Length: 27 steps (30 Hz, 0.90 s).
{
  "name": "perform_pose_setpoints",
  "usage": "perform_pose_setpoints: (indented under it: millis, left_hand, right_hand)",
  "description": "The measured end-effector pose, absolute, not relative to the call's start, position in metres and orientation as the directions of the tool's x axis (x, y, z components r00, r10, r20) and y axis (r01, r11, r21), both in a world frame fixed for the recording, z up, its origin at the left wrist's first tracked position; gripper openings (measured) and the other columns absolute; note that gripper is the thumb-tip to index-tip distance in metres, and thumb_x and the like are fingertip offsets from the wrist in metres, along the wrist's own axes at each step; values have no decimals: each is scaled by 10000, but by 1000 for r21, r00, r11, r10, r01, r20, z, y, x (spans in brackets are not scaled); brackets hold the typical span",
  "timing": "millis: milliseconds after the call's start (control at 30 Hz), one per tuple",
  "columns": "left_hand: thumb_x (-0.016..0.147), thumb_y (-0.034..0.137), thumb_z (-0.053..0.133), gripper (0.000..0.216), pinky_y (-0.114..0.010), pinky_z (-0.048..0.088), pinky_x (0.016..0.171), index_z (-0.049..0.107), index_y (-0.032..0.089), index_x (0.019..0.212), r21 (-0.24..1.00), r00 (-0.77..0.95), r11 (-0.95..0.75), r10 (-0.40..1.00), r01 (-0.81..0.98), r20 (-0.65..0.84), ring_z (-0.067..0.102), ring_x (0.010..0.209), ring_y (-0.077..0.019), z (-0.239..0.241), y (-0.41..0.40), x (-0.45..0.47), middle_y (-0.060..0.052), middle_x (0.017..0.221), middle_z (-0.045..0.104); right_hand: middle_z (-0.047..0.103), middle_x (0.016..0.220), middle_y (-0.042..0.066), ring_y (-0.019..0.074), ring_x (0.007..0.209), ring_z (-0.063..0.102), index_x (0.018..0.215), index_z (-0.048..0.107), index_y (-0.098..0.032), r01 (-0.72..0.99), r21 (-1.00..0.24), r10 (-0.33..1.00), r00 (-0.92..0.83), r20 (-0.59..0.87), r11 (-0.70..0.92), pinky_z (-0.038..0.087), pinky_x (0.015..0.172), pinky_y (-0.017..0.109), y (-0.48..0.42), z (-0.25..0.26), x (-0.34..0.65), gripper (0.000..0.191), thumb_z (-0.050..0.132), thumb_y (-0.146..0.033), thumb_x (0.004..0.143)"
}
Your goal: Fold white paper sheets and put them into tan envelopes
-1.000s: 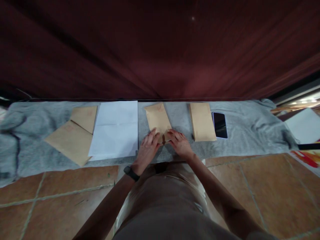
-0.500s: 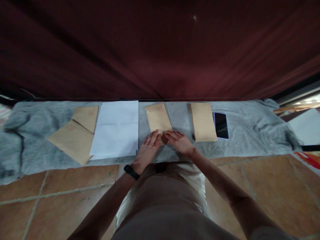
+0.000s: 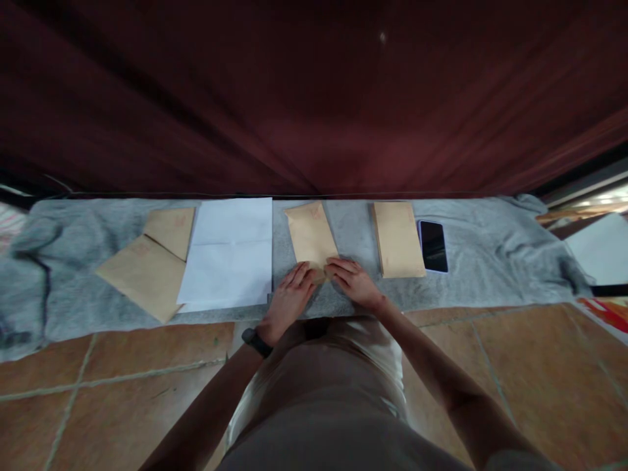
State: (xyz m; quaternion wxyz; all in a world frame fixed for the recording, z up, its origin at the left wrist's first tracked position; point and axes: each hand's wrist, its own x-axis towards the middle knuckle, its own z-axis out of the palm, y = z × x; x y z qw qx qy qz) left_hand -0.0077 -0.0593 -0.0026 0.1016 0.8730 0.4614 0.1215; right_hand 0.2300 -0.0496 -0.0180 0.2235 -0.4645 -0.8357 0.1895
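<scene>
- Brown envelope (image 3: pixel 311 234) lay slightly tilted near the middle of my view, on the grey cloth (image 3: pixel 495 255), with both hands at its near end.
- Left hand (image 3: pixel 292 294), dark watch (image 3: pixel 256 342) on that wrist, had its fingers drawn together, holding the left part of that end.
- Right hand (image 3: pixel 356 282) held the right part, fingers curled in close; couldn't really make out the thumbs from my seat.
- Off to the left I had white sheets (image 3: pixel 228 261), creased across, right up against two loose envelopes (image 3: pixel 147 278).
- Over on the right: an envelope stack (image 3: pixel 400 242), phone (image 3: pixel 432 245) just beside it.
- Dark red fabric (image 3: pixel 314 98) filled the far side, tiled floor (image 3: pixel 161 392) the near.
</scene>
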Motion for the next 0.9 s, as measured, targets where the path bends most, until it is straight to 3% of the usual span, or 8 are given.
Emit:
perform_pose_setpoints:
  millis: [333,667,767,833,900]
  left_hand:
    - [1034,270,413,491,-524,311,1254,449,105,1495,321,539,-584,812,746,224,249,1559,-284,-1,-37,33,-169,1614,406]
    - [1007,359,439,611,-520,236,1268,364,79,1545,284,420,-472,879,834,226,248,1557,-292,-17,18,29,-197,1631,364]
    - [1003,367,449,593,-519,268,1252,411,76,1518,437,295,-377,923,817,246,284,1546,-297,-16,32,20,-210,1620,379]
    - [984,359,483,562,-491,353,1204,477,76,1469,648,55,-173,979,741,199,375,1501,-304,-12,53,12,-224,1576,443]
    - [956,333,522,477,-435,455,1102,577,98,1368,834,-217,101,976,542,23,557,1345,-289,-6,81,2,-211,1413,614]
  right_hand:
    - [612,1428,141,261,1320,572,1320,647,-176,717,-478,860,-456,230,508,464,1137,487,-58,-20,224,353,534,-210,988]
    - [609,1432,115,244,1324,576,1383,589,-218,693,-469,835,-480,268,548,481,1135,491,-58,-14,221,372,492,-226,1024]
    - [607,1437,118,249,1325,579,1389,586,-222,691,-471,836,-475,276,548,493,1126,496,-58,-16,221,382,496,-224,1018]
    - [608,1439,112,255,1322,586,1399,583,-240,688,-470,833,-471,289,552,504,1116,506,-58,-17,222,394,501,-224,1013]
    - [615,1434,106,259,1318,593,1404,581,-255,686,-471,832,-468,297,554,520,1101,511,-58,-16,222,401,514,-236,1009]
